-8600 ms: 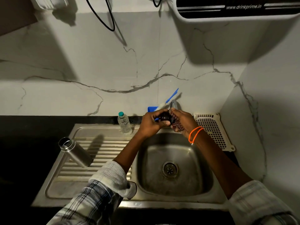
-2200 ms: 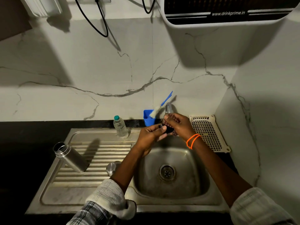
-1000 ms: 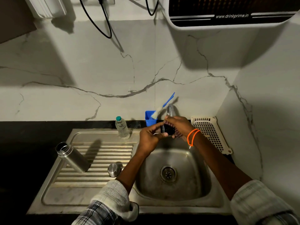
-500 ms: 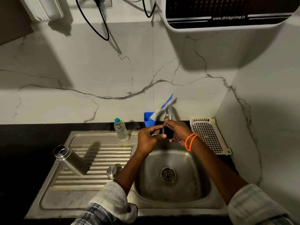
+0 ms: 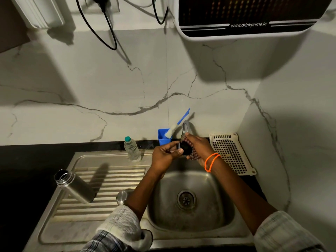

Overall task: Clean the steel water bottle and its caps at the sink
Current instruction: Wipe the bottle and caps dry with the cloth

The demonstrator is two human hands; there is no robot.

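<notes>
**Cap in our hands, bottle far to the left**

The steel sink point(image 5: 241, 231) sits in a dark counter under a white marble wall, and we stand over its bowl. At the back edge of the bowl, just under the tap point(image 5: 185, 126), our two hands meet. Our left hand point(image 5: 164, 156) has its fingers curled round a small dark cap point(image 5: 185, 149). Our right hand point(image 5: 197, 149) holds a checked scrub pad point(image 5: 194, 155) and presses it on the cap from the right side — so the cap sits between both hands.

The steel water bottle point(image 5: 74, 187) stands open on the ribbed draining board, near its left edge, well apart from the hands. Its long body points up, and in this wide view it leans toward the left. A round steel cap point(image 5: 122, 196) lies on the board too, just beside our left forearm.

We think the bottle comes next — and it lies on the left, so our left hand is the nearer one.
</notes>
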